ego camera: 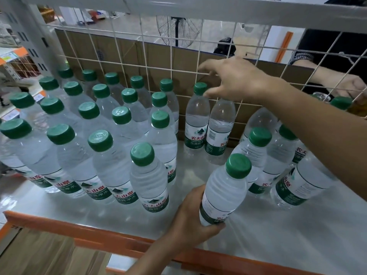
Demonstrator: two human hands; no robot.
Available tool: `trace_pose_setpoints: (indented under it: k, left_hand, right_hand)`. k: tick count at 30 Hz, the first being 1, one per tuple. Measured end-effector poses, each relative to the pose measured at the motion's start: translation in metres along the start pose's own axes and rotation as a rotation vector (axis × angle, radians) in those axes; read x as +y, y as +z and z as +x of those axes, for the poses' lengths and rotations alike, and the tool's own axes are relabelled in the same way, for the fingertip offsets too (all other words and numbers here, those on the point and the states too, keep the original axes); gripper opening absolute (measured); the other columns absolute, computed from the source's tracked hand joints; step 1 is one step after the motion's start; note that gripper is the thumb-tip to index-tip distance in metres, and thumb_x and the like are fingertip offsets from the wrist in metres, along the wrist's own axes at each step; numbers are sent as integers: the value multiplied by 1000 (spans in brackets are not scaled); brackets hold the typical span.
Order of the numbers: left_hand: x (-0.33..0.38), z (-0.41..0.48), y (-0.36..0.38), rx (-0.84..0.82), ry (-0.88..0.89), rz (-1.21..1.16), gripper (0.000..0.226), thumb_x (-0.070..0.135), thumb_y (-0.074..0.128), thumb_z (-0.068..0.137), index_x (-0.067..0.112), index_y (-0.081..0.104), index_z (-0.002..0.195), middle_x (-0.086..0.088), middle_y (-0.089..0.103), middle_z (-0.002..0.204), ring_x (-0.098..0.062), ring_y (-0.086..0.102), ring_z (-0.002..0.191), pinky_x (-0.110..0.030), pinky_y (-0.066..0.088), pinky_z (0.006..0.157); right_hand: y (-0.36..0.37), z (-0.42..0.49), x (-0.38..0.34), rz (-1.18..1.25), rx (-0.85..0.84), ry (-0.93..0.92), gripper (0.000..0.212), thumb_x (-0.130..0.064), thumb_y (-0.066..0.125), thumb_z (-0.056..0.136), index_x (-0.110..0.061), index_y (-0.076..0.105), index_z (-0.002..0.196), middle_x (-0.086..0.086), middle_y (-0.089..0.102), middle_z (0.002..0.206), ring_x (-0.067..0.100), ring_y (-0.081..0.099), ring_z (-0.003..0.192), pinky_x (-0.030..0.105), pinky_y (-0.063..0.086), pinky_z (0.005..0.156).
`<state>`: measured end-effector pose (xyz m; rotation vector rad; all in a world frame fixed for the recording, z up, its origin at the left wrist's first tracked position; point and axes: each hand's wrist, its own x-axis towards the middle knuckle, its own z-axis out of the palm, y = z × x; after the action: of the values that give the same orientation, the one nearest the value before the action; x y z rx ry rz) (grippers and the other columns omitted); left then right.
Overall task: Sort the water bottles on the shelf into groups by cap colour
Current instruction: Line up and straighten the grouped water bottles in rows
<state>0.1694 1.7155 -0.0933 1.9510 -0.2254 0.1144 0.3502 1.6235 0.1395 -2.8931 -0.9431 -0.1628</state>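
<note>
Presently, left hand (188, 219) gripping front bottle (224, 191) by its label near the front edge of the shelf (278, 245), right hand (234, 80) curled over the top of rear bottle (219, 128) at the back edge, green-capped bottles (100, 137) massed left.

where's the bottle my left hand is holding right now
Head view, lower centre: the bottle leans in the left hand near the shelf's orange front edge, between the big left block and the smaller right cluster.
</note>
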Motion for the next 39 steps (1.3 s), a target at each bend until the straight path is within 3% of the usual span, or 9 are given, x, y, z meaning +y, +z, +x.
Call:
trace_pose_setpoints:
  k: [3, 7, 13, 21, 23, 26, 32, 35, 39]
  left_hand:
    - [1, 1, -1, -8, 11, 7, 71, 27, 82, 63, 26, 48, 125, 14, 57, 120, -7, 55, 114, -33, 48, 92]
    - [3, -1, -3, 2, 15, 8, 69, 28, 82, 63, 32, 48, 123, 17, 57, 117, -4, 56, 111, -28, 48, 91]
    - [11, 1, -4, 53, 65, 11, 64, 19, 78, 67, 38, 48, 120, 25, 56, 118, 0, 56, 111, -19, 46, 90]
    - [5, 7, -2, 41, 54, -33, 71, 14, 75, 75, 20, 38, 135, 18, 49, 131, 0, 47, 122, -14, 38, 98]
    - [4, 9, -3, 55, 37, -44, 71, 13, 73, 76, 22, 35, 135, 16, 48, 132, 0, 45, 124, -13, 36, 100]
    - [2, 11, -3, 45, 20, -41, 72, 13, 72, 77, 26, 32, 135, 14, 47, 133, 1, 44, 124, -11, 34, 100]
    - [-1, 10, -3, 41, 22, -46, 71, 11, 73, 77, 17, 35, 136, 19, 46, 131, 4, 44, 122, -8, 34, 98]
    - [0, 11, -3, 47, 29, -54, 71, 11, 73, 76, 15, 36, 136, 15, 47, 132, 2, 45, 124, -11, 35, 99]
    - [-2, 10, -1, 54, 12, -55, 76, 15, 77, 72, 17, 36, 136, 6, 48, 132, -1, 45, 124, -14, 38, 100]
  right_hand:
    - [3, 14, -14, -41, -28, -73, 46, -26, 64, 87, -22, 52, 130, 10, 58, 127, 28, 54, 114, 39, 44, 96]
    - [14, 32, -15, -108, -91, -7, 32, -23, 68, 84, -10, 64, 112, 17, 61, 112, 35, 58, 99, 38, 49, 81]
    - [14, 34, -9, -67, -43, 58, 37, -32, 70, 81, -3, 62, 104, 17, 60, 99, 31, 56, 82, 32, 42, 66]
    - [16, 20, 3, -101, 30, 131, 50, -52, 64, 80, -10, 56, 105, 11, 59, 101, 30, 57, 89, 38, 49, 72]
    - [13, 7, 13, -150, -39, 171, 52, -51, 68, 77, -11, 57, 108, 11, 58, 102, 30, 57, 90, 37, 50, 73]
    - [9, -9, 20, -114, -201, 159, 48, -33, 74, 77, -15, 58, 118, 12, 60, 110, 29, 58, 93, 37, 52, 76]
    - [2, -15, 11, 8, -189, 88, 36, -36, 72, 78, -11, 65, 102, 9, 66, 90, 21, 63, 77, 31, 51, 63]
    - [7, -12, 3, 71, -175, 68, 34, -36, 71, 79, -11, 65, 101, 6, 68, 81, 14, 66, 67, 25, 50, 56]
    - [12, -8, -8, 123, -160, 33, 35, -38, 71, 78, -9, 66, 97, 5, 69, 74, 12, 67, 62, 25, 54, 57]
